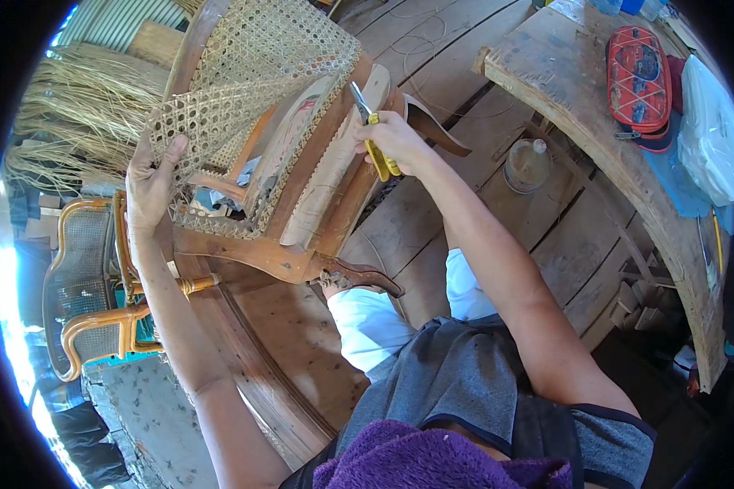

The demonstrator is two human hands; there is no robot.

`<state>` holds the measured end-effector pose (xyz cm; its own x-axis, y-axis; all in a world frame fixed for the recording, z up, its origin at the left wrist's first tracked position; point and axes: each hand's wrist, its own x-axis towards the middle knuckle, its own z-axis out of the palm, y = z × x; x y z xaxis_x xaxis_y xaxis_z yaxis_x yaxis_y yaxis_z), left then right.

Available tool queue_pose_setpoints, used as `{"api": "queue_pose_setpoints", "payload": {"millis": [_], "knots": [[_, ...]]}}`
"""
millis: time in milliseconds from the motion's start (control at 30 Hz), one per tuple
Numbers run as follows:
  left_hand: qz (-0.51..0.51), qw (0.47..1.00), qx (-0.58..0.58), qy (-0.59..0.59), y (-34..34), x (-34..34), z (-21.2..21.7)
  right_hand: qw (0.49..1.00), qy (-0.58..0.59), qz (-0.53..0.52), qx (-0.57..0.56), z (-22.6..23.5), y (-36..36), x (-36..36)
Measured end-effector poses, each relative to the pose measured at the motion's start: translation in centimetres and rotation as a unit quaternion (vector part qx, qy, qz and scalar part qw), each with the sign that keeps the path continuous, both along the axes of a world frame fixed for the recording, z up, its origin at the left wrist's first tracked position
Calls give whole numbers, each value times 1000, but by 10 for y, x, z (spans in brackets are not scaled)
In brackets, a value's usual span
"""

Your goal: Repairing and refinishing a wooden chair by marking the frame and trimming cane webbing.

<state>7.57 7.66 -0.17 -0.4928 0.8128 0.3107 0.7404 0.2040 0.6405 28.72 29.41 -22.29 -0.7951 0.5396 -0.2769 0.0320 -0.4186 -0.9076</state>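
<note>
My left hand [151, 186] pinches the loose corner of a sheet of woven cane webbing [273, 45], lifting it off a wooden chair frame [249, 247]. Under the raised flap, a gap opens in the frame, and a strip of cane with a cut edge still runs along the rails. In my right hand [398, 145] is a pair of yellow-handled pliers [360, 102], their jaws pointing up and away over the right rail of the frame. The jaws are apart from the cane.
Bundles of dry cane strands [81, 114] hang at the left, above a caned armchair [81, 285]. A wooden workbench [546, 61] curves along the right, bearing a red pouch [638, 77] and a plastic bag [709, 130]. A clear container [528, 165] stands on the plank floor.
</note>
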Motion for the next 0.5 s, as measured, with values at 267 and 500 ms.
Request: {"api": "queue_pose_setpoints", "payload": {"millis": [267,500], "knots": [[-10,999,8,39,-2,-8,-1,911,220,152,-315,19,40,-11],[5,999,5,39,-4,-6,-1,887,266,2,-378,26,45,-53]]}}
